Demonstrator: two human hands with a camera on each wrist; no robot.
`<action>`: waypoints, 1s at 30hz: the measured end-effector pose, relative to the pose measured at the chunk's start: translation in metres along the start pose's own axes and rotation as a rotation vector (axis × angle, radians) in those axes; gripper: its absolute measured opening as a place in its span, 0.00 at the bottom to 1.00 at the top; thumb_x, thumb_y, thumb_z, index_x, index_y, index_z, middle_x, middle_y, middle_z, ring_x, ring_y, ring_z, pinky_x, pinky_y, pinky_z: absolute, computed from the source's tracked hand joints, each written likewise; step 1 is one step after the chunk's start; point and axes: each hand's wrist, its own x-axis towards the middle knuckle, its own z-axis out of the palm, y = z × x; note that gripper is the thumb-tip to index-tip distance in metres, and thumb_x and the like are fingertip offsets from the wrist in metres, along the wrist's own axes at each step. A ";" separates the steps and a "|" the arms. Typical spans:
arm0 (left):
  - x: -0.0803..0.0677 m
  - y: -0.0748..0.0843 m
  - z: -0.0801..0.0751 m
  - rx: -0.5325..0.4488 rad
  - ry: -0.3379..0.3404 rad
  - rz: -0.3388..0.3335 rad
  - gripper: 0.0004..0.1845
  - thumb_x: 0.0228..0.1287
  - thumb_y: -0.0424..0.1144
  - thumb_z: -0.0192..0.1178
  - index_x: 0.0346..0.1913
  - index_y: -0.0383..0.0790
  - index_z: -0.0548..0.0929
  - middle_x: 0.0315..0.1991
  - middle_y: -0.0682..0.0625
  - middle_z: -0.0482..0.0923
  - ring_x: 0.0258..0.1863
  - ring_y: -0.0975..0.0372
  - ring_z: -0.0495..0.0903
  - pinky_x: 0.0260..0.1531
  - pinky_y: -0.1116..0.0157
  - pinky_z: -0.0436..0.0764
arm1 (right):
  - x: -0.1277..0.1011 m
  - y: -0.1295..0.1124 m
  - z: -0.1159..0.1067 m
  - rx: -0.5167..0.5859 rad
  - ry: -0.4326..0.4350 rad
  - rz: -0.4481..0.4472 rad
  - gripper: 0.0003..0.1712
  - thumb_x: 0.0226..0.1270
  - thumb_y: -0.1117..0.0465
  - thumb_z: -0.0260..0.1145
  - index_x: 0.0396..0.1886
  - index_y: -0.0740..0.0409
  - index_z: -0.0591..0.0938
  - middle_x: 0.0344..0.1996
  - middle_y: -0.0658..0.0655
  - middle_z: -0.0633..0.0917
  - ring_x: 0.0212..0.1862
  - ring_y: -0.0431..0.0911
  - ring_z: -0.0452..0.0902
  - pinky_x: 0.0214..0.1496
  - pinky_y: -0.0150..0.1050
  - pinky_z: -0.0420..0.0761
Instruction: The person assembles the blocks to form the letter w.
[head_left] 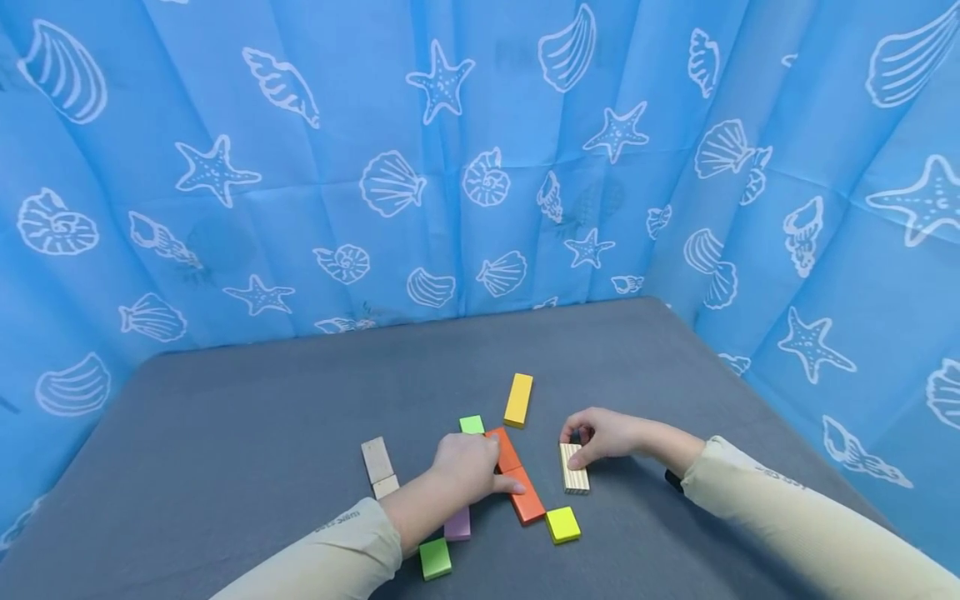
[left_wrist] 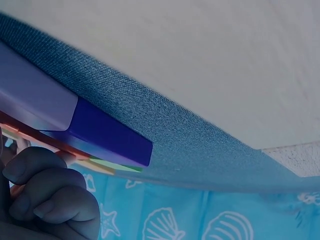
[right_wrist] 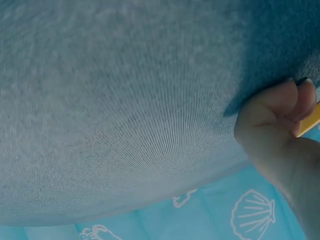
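Note:
My left hand (head_left: 465, 467) reaches over a pair of orange blocks (head_left: 529, 502) laid end to end, its index finger at the upper block's far end and its thumb across the lower one near the seam. Curled fingers of that hand show in the left wrist view, below a purple block (left_wrist: 110, 135). At the right, my right hand (head_left: 600, 437) pinches a striped wooden block (head_left: 575, 481), thumb on top and fingers at the far end. In the right wrist view this hand (right_wrist: 272, 115) hides the block.
Around the hands lie a yellow-orange block (head_left: 518, 400), a bright yellow block (head_left: 562, 525), a light green one (head_left: 472, 424), a darker green one (head_left: 435, 559), a lilac one (head_left: 457, 525) and pale wooden blocks (head_left: 377, 460). A blue curtain (head_left: 480, 225) with shells borders the grey table (head_left: 285, 400).

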 end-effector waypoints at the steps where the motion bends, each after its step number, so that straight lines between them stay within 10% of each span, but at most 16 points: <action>1: 0.000 0.000 0.000 -0.002 -0.001 0.000 0.37 0.51 0.76 0.56 0.48 0.47 0.82 0.16 0.54 0.69 0.16 0.64 0.69 0.22 0.65 0.71 | 0.000 -0.001 0.001 -0.005 -0.001 0.009 0.11 0.57 0.62 0.75 0.37 0.55 0.82 0.29 0.52 0.73 0.32 0.46 0.66 0.33 0.40 0.65; 30: 0.000 0.001 0.000 -0.007 -0.004 0.000 0.42 0.52 0.75 0.56 0.58 0.46 0.80 0.16 0.53 0.69 0.16 0.64 0.68 0.21 0.66 0.70 | -0.002 0.000 0.004 -0.033 -0.046 -0.054 0.11 0.54 0.60 0.77 0.35 0.53 0.83 0.34 0.54 0.70 0.39 0.49 0.63 0.38 0.43 0.62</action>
